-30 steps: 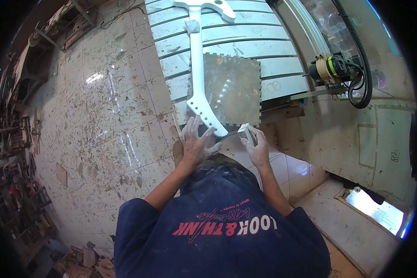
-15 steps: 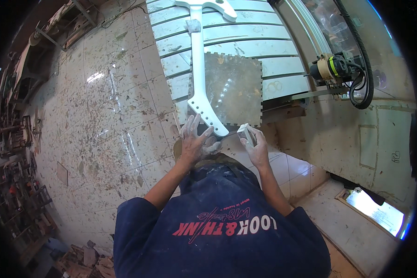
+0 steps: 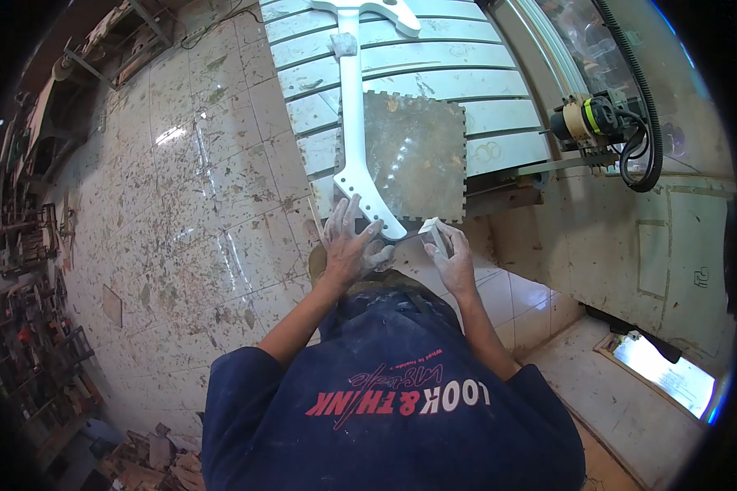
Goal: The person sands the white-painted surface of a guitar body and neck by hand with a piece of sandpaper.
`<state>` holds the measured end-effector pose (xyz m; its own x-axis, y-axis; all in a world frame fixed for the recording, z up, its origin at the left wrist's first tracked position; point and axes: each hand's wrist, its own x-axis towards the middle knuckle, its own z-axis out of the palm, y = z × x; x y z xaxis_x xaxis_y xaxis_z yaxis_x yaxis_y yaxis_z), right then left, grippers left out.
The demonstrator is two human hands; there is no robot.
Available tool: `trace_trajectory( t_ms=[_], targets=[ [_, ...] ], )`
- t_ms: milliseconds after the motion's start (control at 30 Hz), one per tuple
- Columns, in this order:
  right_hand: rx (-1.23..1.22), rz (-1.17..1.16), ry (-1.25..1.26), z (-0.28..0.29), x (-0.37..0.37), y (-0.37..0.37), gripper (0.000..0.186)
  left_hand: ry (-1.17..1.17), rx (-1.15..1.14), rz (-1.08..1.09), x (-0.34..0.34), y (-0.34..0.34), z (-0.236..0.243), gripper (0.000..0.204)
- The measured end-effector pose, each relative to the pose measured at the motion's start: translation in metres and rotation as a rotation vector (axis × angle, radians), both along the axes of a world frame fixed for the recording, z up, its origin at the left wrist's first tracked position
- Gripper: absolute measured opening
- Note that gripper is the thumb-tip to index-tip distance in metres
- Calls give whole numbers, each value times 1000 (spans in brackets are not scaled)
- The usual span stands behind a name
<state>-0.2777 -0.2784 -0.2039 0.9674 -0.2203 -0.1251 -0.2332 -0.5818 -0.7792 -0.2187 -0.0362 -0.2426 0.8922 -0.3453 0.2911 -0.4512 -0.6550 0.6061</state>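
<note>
A white guitar-shaped piece (image 3: 354, 114), with several holes in its angled headstock, lies lengthwise on a slatted white table (image 3: 491, 78), over a dusty grey interlocking mat (image 3: 413, 159). A small pale grey pad (image 3: 344, 45) sits on its neck. My left hand (image 3: 350, 245), dusted white, has its fingers spread, their tips at the near edge of the headstock. Just right of the headstock's end, my right hand (image 3: 454, 258) grips a pale rectangular block (image 3: 433, 232) between thumb and fingers.
A rail with a motor unit (image 3: 577, 123) and black cable hose runs along the table's right side, above a pale cabinet panel (image 3: 614, 237). At left are a debris-spattered tiled floor (image 3: 164, 221) and cluttered racks (image 3: 24, 360). Wood offcuts (image 3: 160, 454) lie at bottom left.
The white piece has shifted slightly to the right and forward, and my left hand's fingers have moved a little forward with it. My right hand has barely moved.
</note>
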Motion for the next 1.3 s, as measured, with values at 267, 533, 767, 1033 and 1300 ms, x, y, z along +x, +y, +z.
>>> trace_trajectory(
  t_ms=[267,533,767,1033,1300],
  targets=[
    [59,-25,-16,-2,0,0,54,30,-6,-5,-6,1,0,53],
    [40,-23,-30,5,3,0,55,52,0,-4,-9,0,4,54],
    [257,-39,-14,8,2,-1,46,33,-77,-19,-11,-1,14,56],
    [1823,-251,411,33,3,30,57,699,-611,6,-11,-13,75,48],
    [1979,49,559,28,11,74,68,949,-703,-24,-6,43,87,41]
  ],
)
